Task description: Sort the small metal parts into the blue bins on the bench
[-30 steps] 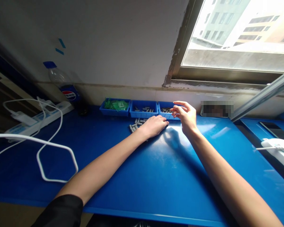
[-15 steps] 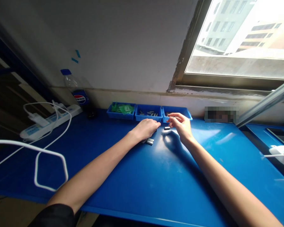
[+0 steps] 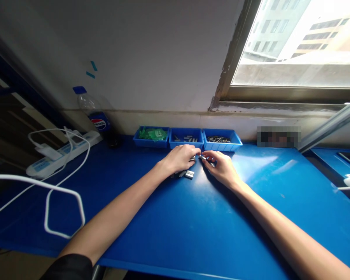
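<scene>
My left hand (image 3: 181, 158) is curled above the blue table, fingers closed, with a small silvery metal piece (image 3: 193, 158) showing beneath its fingertips. Facing it, my right hand (image 3: 221, 167) pinches another small metal block (image 3: 202, 157) between thumb and fingers. The fingertips of both hands are close together. Several short metal blocks (image 3: 189, 174) lie on the table just below my left hand, partly hidden by it.
Three blue bins stand along the wall: one with green packets (image 3: 153, 134), one with metal blocks (image 3: 189, 138), one with thin metal pins (image 3: 218, 139). To the left are a cola bottle (image 3: 99, 122), a power strip (image 3: 65, 151) and a looping white cable (image 3: 81, 210).
My right hand has come down and left from in front of the right bin, and now pinches a metal block that lay on the table. My left hand stays nearly in place.
</scene>
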Demonstrator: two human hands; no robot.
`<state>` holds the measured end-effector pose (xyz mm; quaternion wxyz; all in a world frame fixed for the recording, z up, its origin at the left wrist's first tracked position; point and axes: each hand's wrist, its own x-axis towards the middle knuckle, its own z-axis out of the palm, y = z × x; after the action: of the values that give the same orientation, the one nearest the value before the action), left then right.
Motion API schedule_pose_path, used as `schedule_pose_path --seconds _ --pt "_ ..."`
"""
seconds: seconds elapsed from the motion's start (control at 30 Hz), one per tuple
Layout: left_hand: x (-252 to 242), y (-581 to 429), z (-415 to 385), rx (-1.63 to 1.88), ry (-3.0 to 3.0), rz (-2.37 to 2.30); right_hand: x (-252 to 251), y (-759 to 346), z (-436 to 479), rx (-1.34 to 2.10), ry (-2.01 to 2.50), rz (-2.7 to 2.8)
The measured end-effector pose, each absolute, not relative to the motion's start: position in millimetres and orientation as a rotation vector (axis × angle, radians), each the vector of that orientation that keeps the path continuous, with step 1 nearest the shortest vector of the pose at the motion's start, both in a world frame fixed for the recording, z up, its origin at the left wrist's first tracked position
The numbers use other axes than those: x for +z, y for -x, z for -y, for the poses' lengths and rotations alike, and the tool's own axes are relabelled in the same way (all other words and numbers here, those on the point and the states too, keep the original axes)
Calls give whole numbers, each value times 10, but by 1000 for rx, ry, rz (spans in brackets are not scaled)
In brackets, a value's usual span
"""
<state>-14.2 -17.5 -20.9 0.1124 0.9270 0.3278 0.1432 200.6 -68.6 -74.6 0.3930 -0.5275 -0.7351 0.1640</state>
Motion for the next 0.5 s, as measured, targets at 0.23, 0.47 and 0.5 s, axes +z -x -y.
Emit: schedule_pose_path --seconds 0.23,0.47,0.5 --pt "-200 137 218 479 -2707 -961 -673 -2003 704 721 1304 1701" --pt "-285 216 146 581 -2892 -687 -619 -1955 724 1150 1041 1358" --pt "-275 238 140 575 -2917 -648 -612 -1951 729 1150 1040 1358"
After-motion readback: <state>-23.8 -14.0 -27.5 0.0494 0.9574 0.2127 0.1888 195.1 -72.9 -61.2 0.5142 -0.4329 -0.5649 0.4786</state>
